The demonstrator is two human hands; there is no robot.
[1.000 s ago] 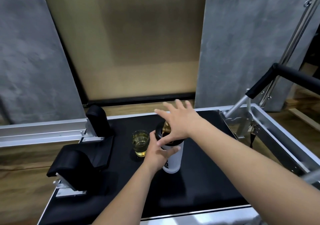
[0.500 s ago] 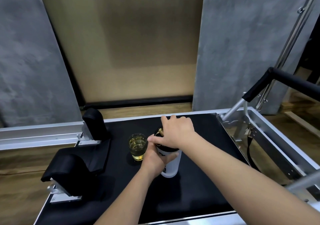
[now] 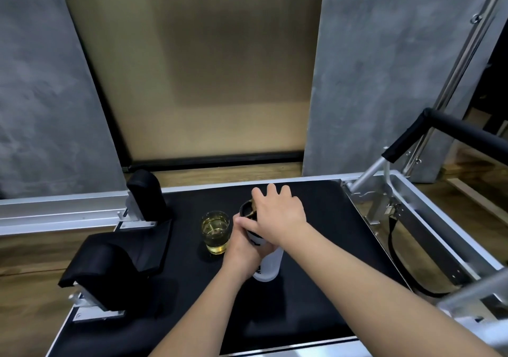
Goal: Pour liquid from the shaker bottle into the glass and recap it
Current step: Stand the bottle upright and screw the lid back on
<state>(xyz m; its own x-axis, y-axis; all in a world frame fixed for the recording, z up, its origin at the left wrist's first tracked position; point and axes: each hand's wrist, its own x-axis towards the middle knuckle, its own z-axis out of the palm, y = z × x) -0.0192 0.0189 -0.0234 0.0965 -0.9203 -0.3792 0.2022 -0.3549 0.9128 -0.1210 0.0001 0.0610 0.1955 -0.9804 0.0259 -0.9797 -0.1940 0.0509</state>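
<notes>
A white shaker bottle with a black lid stands upright on the black padded platform. My left hand is wrapped around the bottle's body from the left. My right hand lies over the top of the lid with its fingers closed on it; a gold part of the lid shows under the fingers. A clear glass holding yellow liquid stands just left of the bottle, close to my left hand but apart from it.
Two black shoulder pads stand at the platform's left. A metal frame with a black strap and a padded bar runs along the right. Grey wall panels and a tan panel rise behind.
My right hand came down from spread open above the bottle and closed over the lid. My left hand kept hold of the bottle's body. The glass has not moved.
</notes>
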